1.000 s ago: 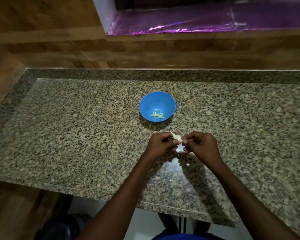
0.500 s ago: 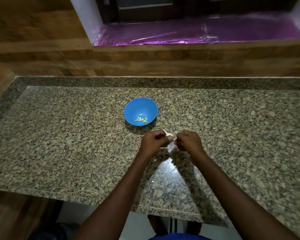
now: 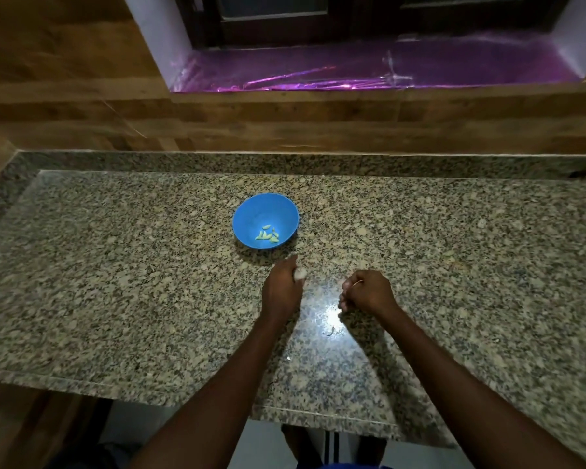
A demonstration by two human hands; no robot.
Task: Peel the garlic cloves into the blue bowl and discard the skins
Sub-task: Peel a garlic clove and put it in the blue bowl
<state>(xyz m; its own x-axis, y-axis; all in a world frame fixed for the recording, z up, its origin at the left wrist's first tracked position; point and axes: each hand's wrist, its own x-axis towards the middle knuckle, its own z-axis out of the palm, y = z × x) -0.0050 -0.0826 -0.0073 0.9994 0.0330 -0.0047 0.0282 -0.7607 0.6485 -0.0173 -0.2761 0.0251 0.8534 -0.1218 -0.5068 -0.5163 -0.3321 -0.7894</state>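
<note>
- My left hand (image 3: 282, 290) sits just at 6 o'clock of the blue bowl (image 3: 251, 211), its fingers curled round a pale garlic piece (image 3: 300, 274) that shows at the fingertips.
- My right hand (image 3: 367, 292) is at 3 o'clock of the left hand, apart from it, fingers curled in; a thin pale sliver (image 3: 356, 283), perhaps skin, sticks out at the thumb, too small for me to be sure of.
- The bowl stands upright on the granite counter (image 3: 115, 282), around the counter's middle, with a small heap of peeled garlic cloves (image 3: 267, 234) lying in its bottom, toward the 5 o'clock side.
- A bright glare spot lies on the counter at 6 o'clock of the gap between my hands, with a small dark speck (image 3: 330, 331) just below it.
- At 12 o'clock, a wooden wall (image 3: 285, 130) backs the counter, and above it a sill is lined with purple foil (image 3: 352, 69).
</note>
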